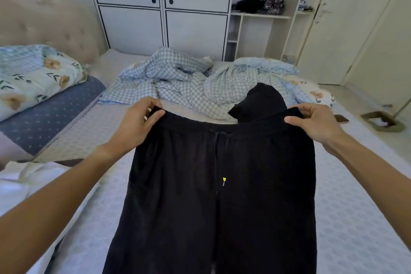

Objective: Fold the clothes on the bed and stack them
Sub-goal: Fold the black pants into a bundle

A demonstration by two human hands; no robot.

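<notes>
Black drawstring trousers [222, 196] hang spread in front of me over the bed [347, 218], waistband up, legs running down out of the frame. My left hand [138, 122] pinches the left end of the waistband. My right hand [315, 122] pinches the right end. A drawstring with a yellow tip dangles down the middle. Behind the right side of the waistband lies another black garment [260, 102] on the bed, partly hidden by the trousers.
A rumpled blue checked duvet [178, 78] lies across the far part of the bed. Pillows [33, 80] sit at the left by the padded headboard. A white wardrobe [160, 6] stands behind, and shelves with dark clothes [260, 5]. A phone [341, 118] and a small tray [382, 120] rest at right.
</notes>
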